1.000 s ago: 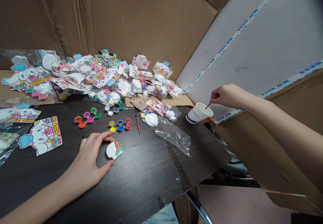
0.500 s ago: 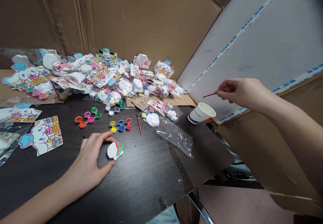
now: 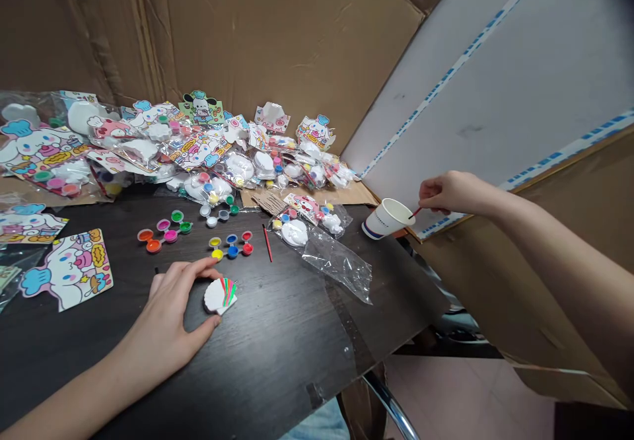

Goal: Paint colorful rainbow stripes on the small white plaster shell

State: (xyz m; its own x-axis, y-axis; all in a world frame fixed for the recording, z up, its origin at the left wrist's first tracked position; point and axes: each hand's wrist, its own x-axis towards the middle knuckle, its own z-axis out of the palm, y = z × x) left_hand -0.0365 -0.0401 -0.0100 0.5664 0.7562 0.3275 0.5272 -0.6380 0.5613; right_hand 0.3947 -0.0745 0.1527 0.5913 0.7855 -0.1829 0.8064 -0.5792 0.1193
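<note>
My left hand (image 3: 176,314) rests on the dark table, thumb and fingers curved around the edges of a small white plaster shell (image 3: 216,294) with red, pink and green stripes painted on its right side. Between the fingertips of my right hand (image 3: 440,192) is a thin red paintbrush (image 3: 417,213). Its tip is over the rim and inside a white paper cup (image 3: 385,218), where the end is hidden. Behind the shell lie paint pots in yellow, blue and red (image 3: 232,245). A second red paintbrush (image 3: 267,243) lies to their right.
Orange, pink and green paint pots (image 3: 170,235) sit farther left. Bagged plaster kits (image 3: 238,162) pile up along the cardboard wall (image 3: 277,37). A clear plastic wrapper (image 3: 341,265) lies near the cup. A cartoon card (image 3: 74,268) is at left. The table's right edge is close to the cup.
My right hand has moved down and slightly left, bringing the paintbrush tip from the air into the cup. My left hand stays at the shell. The whole view has shifted slightly.
</note>
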